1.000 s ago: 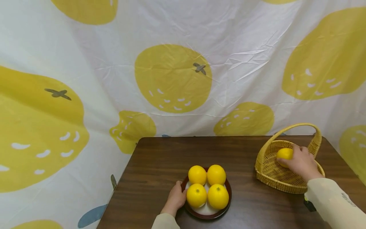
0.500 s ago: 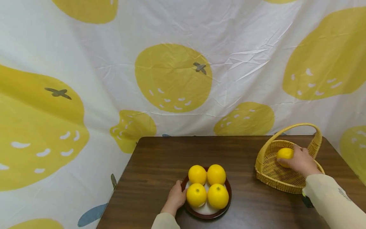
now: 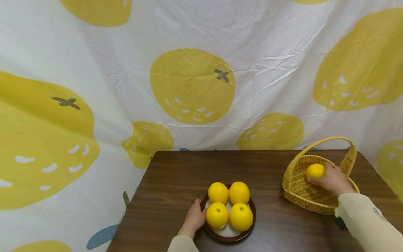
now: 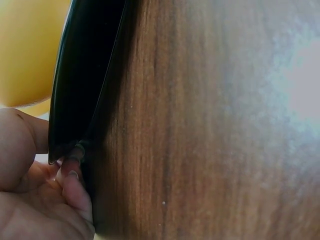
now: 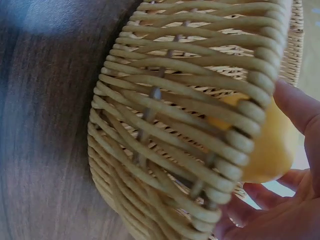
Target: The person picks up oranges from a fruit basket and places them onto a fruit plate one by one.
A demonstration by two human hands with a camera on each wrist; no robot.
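Observation:
In the head view, my left hand (image 3: 194, 217) grips the left rim of a round plate (image 3: 231, 239) with a dark red edge and a white inside. The left wrist view shows the thumb over the plate's dark rim (image 4: 82, 80) and curled fingers under it. Several round yellow oranges (image 3: 241, 217) sit on the plate. On the right, my right hand (image 3: 336, 180) reaches inside a wicker basket (image 3: 310, 204) and holds one more yellow orange (image 3: 315, 171). The right wrist view has thumb and fingers around this orange (image 5: 274, 145), partly hidden behind the woven wall (image 5: 170, 100).
Both vessels stand on a dark wooden table (image 3: 176, 171). The basket's tall arched handle (image 3: 296, 161) rises over its opening, close to the right hand. Behind the table hangs a white cloth (image 3: 267, 42) printed with large yellow fruit.
The right hand and its orange have shifted very slightly within the basket, and the orange looks a touch higher. The left hand keeps its hold on the plate. The head view has shifted a little.

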